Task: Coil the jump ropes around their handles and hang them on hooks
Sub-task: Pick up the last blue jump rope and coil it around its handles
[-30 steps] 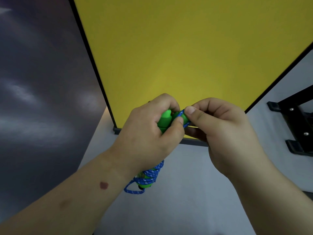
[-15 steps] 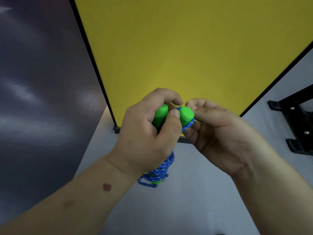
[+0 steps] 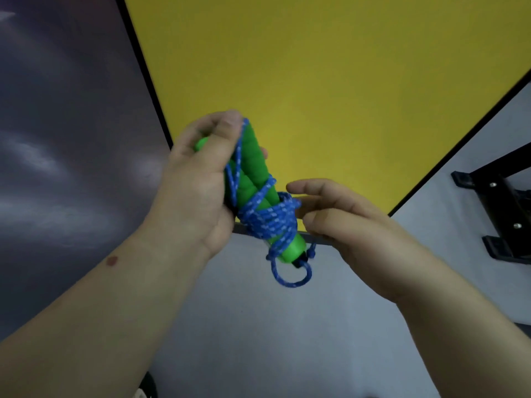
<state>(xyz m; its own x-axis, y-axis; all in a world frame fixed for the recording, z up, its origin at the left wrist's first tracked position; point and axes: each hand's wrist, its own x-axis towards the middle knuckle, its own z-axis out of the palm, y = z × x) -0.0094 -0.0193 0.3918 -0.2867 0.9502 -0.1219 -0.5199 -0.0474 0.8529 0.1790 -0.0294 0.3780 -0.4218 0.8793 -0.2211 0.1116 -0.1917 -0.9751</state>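
A jump rope with two green handles (image 3: 253, 165) is held up in front of me, the handles side by side. Its blue rope (image 3: 267, 219) with white flecks is wound round their lower half, and a small loop hangs below the bottom end. My left hand (image 3: 198, 182) grips the upper part of the handles, with a strand of the rope running under its fingertips. My right hand (image 3: 344, 222) is just right of the coil, fingers loosely extended, its fingertips at the wound rope but gripping nothing. No hook shows in this view.
A yellow panel (image 3: 316, 67) with a black frame fills the background. A dark wall (image 3: 63, 124) lies to the left. A black metal bracket (image 3: 500, 211) sits on the grey surface at the right edge.
My left hand has tilted the handles so that the coiled rope faces me. My right hand has let go of the handle tops and dropped to the coil's right side.
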